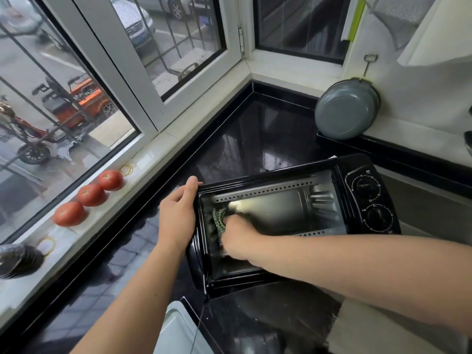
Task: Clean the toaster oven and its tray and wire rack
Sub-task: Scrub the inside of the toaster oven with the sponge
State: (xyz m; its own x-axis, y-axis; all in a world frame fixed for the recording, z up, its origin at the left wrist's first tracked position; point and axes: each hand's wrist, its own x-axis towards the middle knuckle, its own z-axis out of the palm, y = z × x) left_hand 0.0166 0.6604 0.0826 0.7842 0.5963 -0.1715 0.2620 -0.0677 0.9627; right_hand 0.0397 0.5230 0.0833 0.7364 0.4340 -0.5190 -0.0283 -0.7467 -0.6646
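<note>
The toaster oven point(293, 221) sits on the dark surface point(255, 129), long axis running 8 to 2 o'clock. The left hand point(178, 215) clasps its left edge; the right hand point(237, 238), reaching inside, clamps a green scrubber point(219, 219) at its 11 o'clock, against the left wall.

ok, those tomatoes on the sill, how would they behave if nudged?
The tomatoes look round and smooth, so probably apt to roll. The sill looks narrow with no visible lip, so one could drop to the counter. The glossy skin may be a bit slippery.
</note>
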